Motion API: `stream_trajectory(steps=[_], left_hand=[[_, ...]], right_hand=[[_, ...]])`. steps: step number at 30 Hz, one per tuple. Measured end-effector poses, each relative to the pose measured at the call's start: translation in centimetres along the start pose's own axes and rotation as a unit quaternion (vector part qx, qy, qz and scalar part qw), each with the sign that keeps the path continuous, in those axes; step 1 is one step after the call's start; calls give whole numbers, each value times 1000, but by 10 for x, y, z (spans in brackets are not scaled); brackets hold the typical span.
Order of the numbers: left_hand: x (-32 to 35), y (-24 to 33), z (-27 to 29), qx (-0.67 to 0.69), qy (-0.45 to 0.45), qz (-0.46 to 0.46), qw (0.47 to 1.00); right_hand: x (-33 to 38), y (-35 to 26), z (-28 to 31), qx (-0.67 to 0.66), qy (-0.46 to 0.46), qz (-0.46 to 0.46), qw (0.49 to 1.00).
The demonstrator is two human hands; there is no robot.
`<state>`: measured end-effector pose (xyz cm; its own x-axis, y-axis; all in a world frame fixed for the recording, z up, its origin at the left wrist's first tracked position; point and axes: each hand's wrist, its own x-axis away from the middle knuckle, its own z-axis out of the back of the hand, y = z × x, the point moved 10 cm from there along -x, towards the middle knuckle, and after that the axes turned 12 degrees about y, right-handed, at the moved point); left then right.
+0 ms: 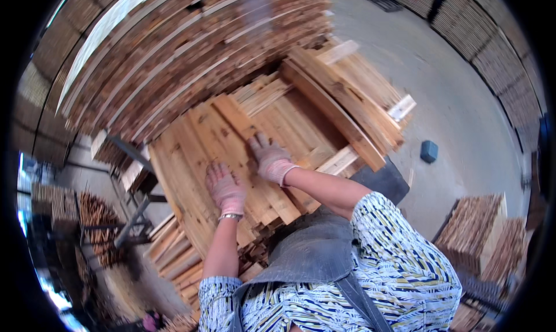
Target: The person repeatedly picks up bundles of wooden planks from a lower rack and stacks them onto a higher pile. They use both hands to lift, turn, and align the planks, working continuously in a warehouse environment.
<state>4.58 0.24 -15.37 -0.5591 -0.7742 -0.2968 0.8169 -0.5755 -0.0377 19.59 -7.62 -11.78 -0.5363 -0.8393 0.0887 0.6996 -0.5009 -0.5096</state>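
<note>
Fingers spread, your left hand and right hand seemingly steadied boards toward 11 o'clock; shifting one likely called for gripping.

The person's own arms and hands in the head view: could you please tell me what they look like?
The left hand and right hand wear pinkish work gloves with pale pink cuffs. A silvery wristband circles the left wrist. The forearms are bare below short, loose sleeves patterned in white, navy and mustard yellow.
</note>
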Motion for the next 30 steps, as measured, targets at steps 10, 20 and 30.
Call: stream_trajectory(steps=[10, 20, 30], left_hand=[[0, 2, 3, -7, 1, 9, 1000], [-1, 2, 5, -12, 10, 10, 1000], [3, -12, -5, -5, 45, 2, 999]], right_hand=[[-17, 20, 12, -65, 17, -76, 995], [-29, 33, 6, -38, -32, -53, 997], [-51, 87, 137, 9, 135, 34, 990]])
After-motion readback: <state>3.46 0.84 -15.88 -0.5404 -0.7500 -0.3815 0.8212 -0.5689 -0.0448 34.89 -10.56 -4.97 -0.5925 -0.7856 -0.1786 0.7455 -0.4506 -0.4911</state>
